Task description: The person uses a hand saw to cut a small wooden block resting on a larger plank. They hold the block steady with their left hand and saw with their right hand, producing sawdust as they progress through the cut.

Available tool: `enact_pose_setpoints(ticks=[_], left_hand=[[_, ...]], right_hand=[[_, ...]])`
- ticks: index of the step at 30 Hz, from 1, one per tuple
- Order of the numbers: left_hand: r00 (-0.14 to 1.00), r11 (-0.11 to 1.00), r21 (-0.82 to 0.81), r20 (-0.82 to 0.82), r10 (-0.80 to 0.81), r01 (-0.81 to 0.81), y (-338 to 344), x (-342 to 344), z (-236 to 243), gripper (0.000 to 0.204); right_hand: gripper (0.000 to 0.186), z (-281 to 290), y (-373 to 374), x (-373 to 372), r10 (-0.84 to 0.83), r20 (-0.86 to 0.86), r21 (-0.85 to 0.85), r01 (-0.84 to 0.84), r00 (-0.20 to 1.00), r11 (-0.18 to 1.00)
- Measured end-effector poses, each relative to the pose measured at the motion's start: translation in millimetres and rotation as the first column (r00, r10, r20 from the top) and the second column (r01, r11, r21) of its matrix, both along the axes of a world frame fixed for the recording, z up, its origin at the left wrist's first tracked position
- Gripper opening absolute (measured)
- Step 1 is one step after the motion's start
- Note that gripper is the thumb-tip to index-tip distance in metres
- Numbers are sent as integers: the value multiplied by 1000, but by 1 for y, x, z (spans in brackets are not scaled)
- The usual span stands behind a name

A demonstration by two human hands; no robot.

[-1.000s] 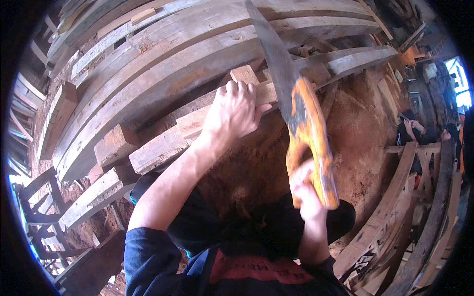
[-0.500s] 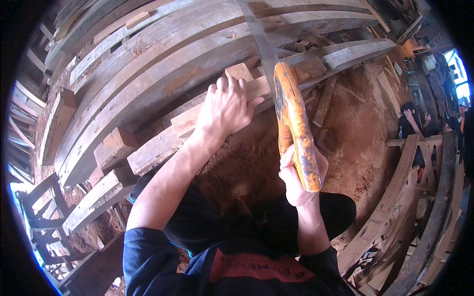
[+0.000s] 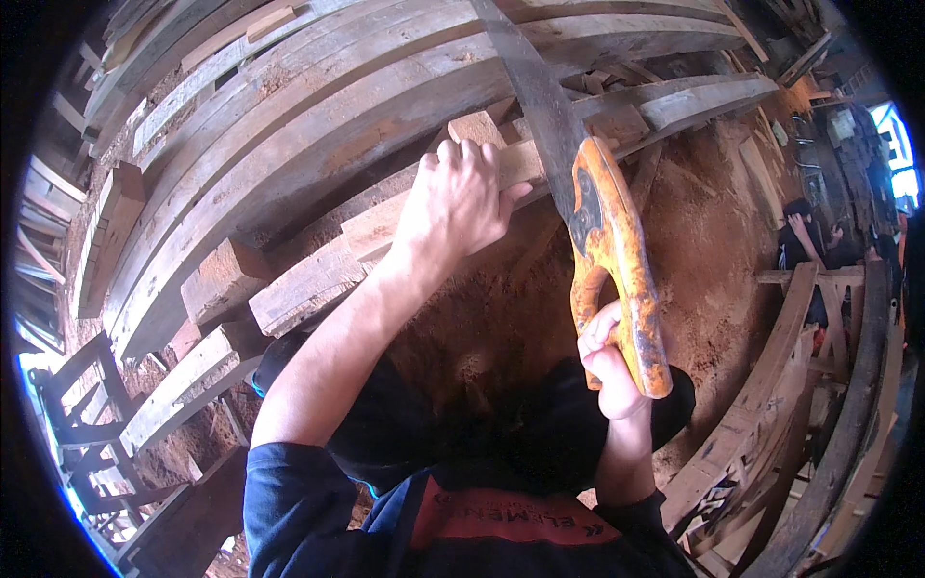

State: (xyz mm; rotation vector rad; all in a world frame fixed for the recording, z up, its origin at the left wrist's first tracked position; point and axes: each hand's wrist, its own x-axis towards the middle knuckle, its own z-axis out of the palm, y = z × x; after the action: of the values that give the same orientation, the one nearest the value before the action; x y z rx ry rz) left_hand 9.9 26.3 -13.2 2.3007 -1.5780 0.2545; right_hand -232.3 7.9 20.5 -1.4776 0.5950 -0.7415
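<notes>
My right hand [image 3: 611, 354] is closed around the worn orange handle of a hand saw [image 3: 617, 250]. The saw's grey blade runs up and away to the left, by the right end of a short length of timber [image 3: 371, 229]. Whether its teeth touch the wood I cannot tell. My left hand [image 3: 455, 196] is wrapped over that timber from above, with the thumb toward the blade. Beneath it lies a thicker plank [image 3: 306, 287], and a small wood block [image 3: 475, 127] sits just beyond my left knuckles.
Long curved beams [image 3: 318, 164] fill the far side. Offcut blocks [image 3: 224, 279] lie at the left. Reddish-brown earth [image 3: 713, 289] covers the ground at my right, with more curved timbers [image 3: 742, 424] beyond. Another person [image 3: 798, 231] is at the far right.
The saw and my right hand have shifted right and slightly toward me, and the blade leans more. My left hand and the timber under it have moved a little to the right.
</notes>
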Motion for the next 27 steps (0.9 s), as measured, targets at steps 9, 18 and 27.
enact_pose_setpoints(ticks=[9,18,27], left_hand=[[999,1000,-6,37,-16,17,3,-4,-2,55],[999,999,-22,38,-34,35,5,-5,-1,51],[999,999,-17,18,-36,36,8,-6,3,55]], right_hand=[[13,-5,13,7,2,8,-326,0,1000,945],[22,-7,1,-6,-35,252,226,-23,967,974],[25,-3,-9,-9,-58,322,373,-70,945,925]])
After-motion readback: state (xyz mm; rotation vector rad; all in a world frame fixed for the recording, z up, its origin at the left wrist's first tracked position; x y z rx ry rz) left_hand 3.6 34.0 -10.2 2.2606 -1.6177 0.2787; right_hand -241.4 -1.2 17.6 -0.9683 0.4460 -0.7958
